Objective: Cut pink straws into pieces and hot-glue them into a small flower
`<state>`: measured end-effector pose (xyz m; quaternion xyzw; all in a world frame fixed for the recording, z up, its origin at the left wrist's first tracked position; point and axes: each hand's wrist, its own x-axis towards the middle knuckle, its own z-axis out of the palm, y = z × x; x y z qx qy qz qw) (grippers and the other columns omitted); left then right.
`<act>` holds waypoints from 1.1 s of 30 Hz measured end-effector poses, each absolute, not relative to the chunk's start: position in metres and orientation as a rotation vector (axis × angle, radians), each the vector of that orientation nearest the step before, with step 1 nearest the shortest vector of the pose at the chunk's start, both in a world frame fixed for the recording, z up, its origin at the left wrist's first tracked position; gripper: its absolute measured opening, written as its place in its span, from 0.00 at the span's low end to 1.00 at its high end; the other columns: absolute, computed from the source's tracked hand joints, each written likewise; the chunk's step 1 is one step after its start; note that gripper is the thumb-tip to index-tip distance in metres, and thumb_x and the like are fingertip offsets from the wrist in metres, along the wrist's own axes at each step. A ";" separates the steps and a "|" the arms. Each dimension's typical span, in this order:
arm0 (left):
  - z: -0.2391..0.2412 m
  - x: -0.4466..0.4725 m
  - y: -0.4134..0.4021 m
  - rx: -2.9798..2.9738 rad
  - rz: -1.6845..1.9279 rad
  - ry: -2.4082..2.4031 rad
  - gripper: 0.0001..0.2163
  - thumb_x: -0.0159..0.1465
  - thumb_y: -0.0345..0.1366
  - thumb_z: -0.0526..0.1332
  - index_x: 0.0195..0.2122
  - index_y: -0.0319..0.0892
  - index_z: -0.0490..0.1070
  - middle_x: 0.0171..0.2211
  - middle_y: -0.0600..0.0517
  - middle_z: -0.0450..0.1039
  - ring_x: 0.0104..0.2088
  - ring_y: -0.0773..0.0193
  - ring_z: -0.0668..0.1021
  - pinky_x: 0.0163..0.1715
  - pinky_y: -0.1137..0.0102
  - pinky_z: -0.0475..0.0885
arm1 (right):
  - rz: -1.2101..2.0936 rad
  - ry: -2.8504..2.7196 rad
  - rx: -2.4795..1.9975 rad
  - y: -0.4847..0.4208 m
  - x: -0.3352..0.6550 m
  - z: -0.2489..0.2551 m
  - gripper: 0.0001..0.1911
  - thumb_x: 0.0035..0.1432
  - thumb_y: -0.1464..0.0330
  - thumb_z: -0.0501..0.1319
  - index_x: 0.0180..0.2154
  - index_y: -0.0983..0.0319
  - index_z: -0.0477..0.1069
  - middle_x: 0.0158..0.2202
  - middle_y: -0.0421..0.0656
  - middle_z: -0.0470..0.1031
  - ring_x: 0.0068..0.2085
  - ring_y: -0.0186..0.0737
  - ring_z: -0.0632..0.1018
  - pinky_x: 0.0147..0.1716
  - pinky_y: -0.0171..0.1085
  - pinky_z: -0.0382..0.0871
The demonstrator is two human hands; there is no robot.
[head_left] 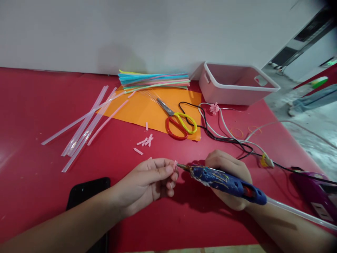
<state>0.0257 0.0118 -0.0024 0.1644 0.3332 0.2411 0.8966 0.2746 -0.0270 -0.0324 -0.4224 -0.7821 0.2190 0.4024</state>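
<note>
Head view: your left hand (149,181) pinches a small pink strip (175,165) right by the tip of the glue gun (218,180) gripped in your right hand (231,164), over the red table (147,232).

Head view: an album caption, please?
Left hand pinches a short pink strip; right hand holds a blue plastic glue gun.

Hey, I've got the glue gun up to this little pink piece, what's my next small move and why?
Probably squeeze out a small dab: your left hand pinches the pink piece, and the glue gun in your right hand has its nozzle right at it.
</note>
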 end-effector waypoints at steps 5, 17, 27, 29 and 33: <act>-0.003 0.024 0.011 0.341 0.476 0.670 0.13 0.50 0.38 0.81 0.27 0.37 0.79 0.25 0.54 0.75 0.23 0.73 0.74 0.27 0.77 0.70 | 0.550 -2.000 -1.060 -0.027 0.275 -0.029 0.05 0.57 0.71 0.60 0.37 0.57 0.69 0.29 0.43 0.72 0.28 0.42 0.74 0.26 0.41 0.67; -0.006 0.023 0.011 0.376 0.473 0.687 0.15 0.50 0.39 0.80 0.28 0.37 0.78 0.25 0.54 0.76 0.22 0.76 0.72 0.25 0.79 0.66 | 0.520 -1.999 -1.031 -0.026 0.275 -0.032 0.06 0.55 0.72 0.60 0.36 0.58 0.70 0.29 0.41 0.73 0.29 0.39 0.74 0.26 0.38 0.68; -0.011 0.025 0.007 0.528 0.562 0.776 0.15 0.50 0.41 0.80 0.30 0.39 0.79 0.24 0.57 0.76 0.23 0.75 0.75 0.28 0.78 0.70 | 0.488 -1.991 -1.040 -0.026 0.274 -0.029 0.04 0.58 0.73 0.60 0.36 0.59 0.69 0.29 0.42 0.72 0.28 0.39 0.74 0.26 0.39 0.68; -0.011 0.026 0.008 0.535 0.593 0.785 0.16 0.49 0.41 0.81 0.30 0.39 0.78 0.24 0.57 0.76 0.24 0.73 0.76 0.29 0.77 0.71 | 0.481 -1.956 -1.093 -0.027 0.274 -0.031 0.05 0.57 0.74 0.61 0.35 0.58 0.69 0.29 0.41 0.72 0.28 0.38 0.74 0.27 0.39 0.68; -0.012 0.027 0.009 0.497 0.611 0.804 0.16 0.50 0.41 0.80 0.31 0.39 0.77 0.24 0.57 0.75 0.25 0.72 0.77 0.31 0.76 0.73 | 0.488 -1.929 -1.118 -0.028 0.276 -0.034 0.05 0.56 0.74 0.61 0.34 0.58 0.69 0.29 0.40 0.72 0.28 0.37 0.74 0.27 0.38 0.67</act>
